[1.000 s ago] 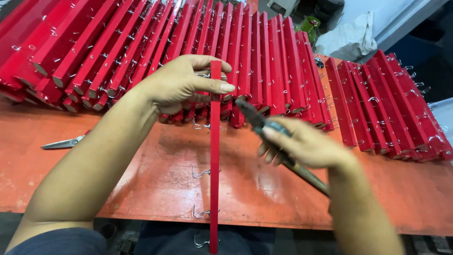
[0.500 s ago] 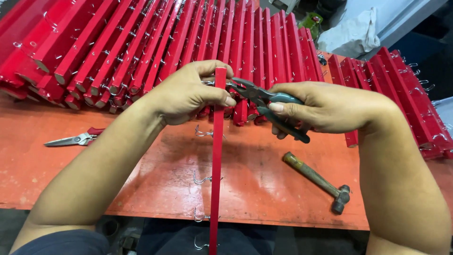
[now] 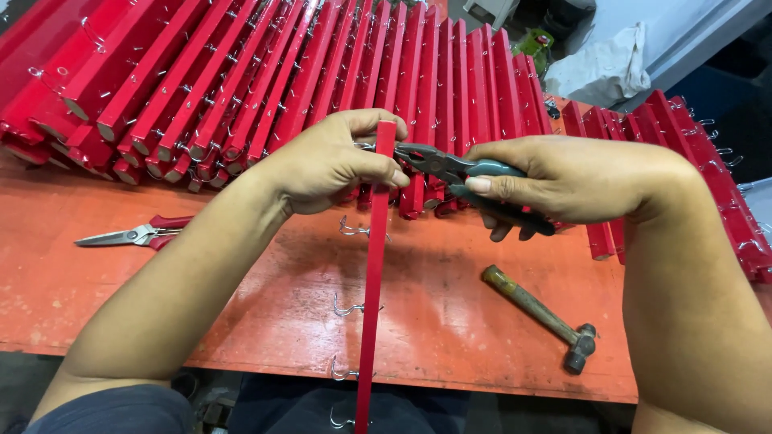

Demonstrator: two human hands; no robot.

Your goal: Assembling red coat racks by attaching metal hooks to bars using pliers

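You have one view only, from the camera on your head, angled steeply down and forward over the orange table [image 3: 161, 305]. It sits close: your forearms fill the lower frame. Stacked red bars [image 3: 241, 88] cross the top.

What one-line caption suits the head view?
Left hand steadies a red strip; right hand applies pliers.
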